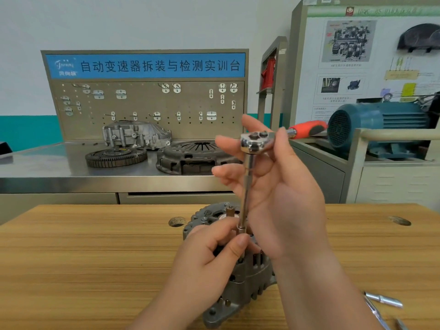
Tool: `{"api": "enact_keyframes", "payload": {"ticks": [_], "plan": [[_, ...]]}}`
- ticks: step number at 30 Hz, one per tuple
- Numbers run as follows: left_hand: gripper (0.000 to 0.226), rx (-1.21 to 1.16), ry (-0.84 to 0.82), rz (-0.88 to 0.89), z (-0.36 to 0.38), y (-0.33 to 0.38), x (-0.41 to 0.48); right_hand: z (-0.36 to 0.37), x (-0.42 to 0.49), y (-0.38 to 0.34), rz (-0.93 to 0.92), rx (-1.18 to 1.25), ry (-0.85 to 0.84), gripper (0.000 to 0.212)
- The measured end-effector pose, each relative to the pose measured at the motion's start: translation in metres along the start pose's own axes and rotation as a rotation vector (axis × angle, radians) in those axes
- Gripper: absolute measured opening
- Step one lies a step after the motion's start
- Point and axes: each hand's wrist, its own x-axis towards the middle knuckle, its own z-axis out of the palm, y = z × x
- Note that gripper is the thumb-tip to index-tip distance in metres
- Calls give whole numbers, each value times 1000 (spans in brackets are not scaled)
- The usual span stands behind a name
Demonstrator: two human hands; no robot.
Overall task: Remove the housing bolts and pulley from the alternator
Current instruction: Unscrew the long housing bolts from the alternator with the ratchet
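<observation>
Behind the wooden workbench (95, 258) stands a steel training bench whose pegboard (147, 103) carries a blue banner (145, 65) reading "自动变速器拆装与检测实训台", with a small logo at its left end too blurred to make out. A flywheel (116, 157) and a clutch pressure plate (190, 156) lie below it. The poster board (371, 55) at the right has diagrams and captions, but none of its print is legible.

The alternator (247, 289) sits on the wooden workbench directly in front of the person. The left hand (207, 256) grips its upper body, thumb pressed beside the foot of the extension bar (246, 186). The right hand (281, 194) pinches the head of the orange-handled ratchet (253, 140) between thumb and forefinger, with the other fingers spread loose.

The job looks to be at an early stage. The tool stands upright on the housing rim, apparently seated on one of the housing bolts, so that one is probably still in. No freed bolts show on the wood, only loose sockets (383, 300) at the lower right. The pulley is out of sight, so I cannot tell whether it is off.
</observation>
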Motion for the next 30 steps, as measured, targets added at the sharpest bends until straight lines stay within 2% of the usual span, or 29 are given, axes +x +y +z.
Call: {"api": "enact_keyframes", "payload": {"ticks": [6,10,14,16,19,21,24,28,30], "plan": [[9,4,44,-80,1,-1,2,1,0,-3,-214,-309,8,23],[21,-31,22,-51,1,1,1,0,1,-2,-100,-124,21,22],[18,-15,9,-51,0,0,1,-4,2,-2,28,2,38,43],[14,-39,22,-92,1,-1,1,-5,3,-1,-11,-47,48,33],[24,-79,48,-125,4,-2,1,-7,3,-2,-154,-270,61,24],[31,-75,56,-121,4,-1,1,-7,2,-3,-198,-332,42,22],[26,-35,41,-86,2,-1,0,-9,4,-5,-118,-211,32,23],[21,-4,0,-86,0,1,0,-7,4,-6,30,-51,-5,39],[18,7,17,-88,0,1,-1,-6,4,-4,7,-60,15,33]]}}
